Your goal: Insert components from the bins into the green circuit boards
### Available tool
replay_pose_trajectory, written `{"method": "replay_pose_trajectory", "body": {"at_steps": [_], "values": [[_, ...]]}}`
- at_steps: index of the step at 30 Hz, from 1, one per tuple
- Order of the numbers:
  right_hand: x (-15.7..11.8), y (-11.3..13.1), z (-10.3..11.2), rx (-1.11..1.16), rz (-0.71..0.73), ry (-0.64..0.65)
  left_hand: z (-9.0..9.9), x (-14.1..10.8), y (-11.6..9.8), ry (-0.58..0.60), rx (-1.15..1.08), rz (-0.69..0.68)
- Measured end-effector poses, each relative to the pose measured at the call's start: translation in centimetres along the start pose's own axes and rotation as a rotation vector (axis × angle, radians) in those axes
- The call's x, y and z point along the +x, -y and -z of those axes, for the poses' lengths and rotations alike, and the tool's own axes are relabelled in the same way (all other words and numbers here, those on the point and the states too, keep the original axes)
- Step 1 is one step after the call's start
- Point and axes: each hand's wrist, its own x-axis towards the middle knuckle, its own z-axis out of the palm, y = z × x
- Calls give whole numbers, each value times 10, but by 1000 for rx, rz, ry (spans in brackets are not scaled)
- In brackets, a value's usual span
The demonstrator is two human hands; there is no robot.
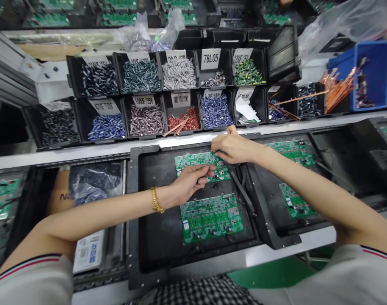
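Two green circuit boards lie in a black tray. Over the lower right part of the far board is my left hand, its fingers pinched together; whatever they hold is too small to name. My right hand is at that board's far right corner, its fingers bent and closed, with any held part hidden. The near board lies below my left hand, touched by neither hand, with small dark parts along its front edge.
Black bins of small components stand in two rows behind the tray. A blue bin is at the back right. Another tray with boards lies under my right forearm. Left of the tray are a plastic bag and a white box.
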Motion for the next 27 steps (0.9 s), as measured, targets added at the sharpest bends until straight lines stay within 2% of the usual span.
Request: {"method": "replay_pose_trajectory", "body": {"at_steps": [13, 22, 24, 27], "values": [[-9, -1, -12, 91, 5, -114, -1, 0, -3, 36, -65, 56], [-8, 10, -9, -57, -27, -58, 3, 3, -3, 38, -88, 69], [-11, 16, -10, -44, -103, -115, 4, 4, -1, 50, -96, 63], [-20, 33, -10, 117, -244, -291, 6, 6, 3, 86, -116, 20]]}}
